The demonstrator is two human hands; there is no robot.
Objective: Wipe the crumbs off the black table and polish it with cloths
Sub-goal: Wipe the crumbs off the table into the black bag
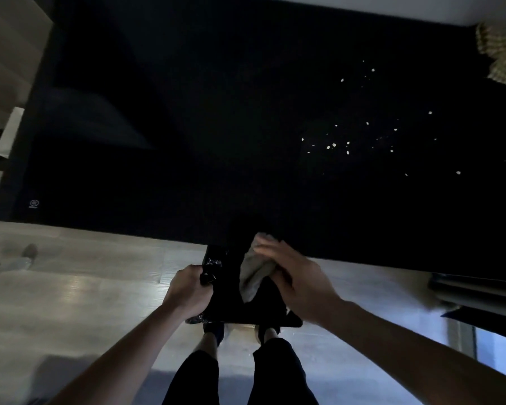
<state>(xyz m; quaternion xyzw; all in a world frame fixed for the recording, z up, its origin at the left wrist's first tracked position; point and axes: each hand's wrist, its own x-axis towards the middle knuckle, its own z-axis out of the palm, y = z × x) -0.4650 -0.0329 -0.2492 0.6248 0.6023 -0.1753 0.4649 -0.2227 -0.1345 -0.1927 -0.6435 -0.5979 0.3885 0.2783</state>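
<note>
Head view: black worktop (187,127) filling the upper frame, pale crumbs (348,143) scattered over its right half, well apart from the near edge. Grey cloth (256,276) at that near edge, centre, draped down past it and over the mouth of a black plastic bag (246,302) held just below. Right hand (292,276) on the cloth, fingers laid across its top, thumb side hidden, so whether the grip pinches or merely presses cannot be told. Left hand (187,290) curled tight round the bag's crinkled left rim, grip closed on the plastic. Checked cloth (500,54) bunched at the far right corner. Pale wooden floor (85,273) below, dark-trousered legs (240,375) standing on it.
</note>
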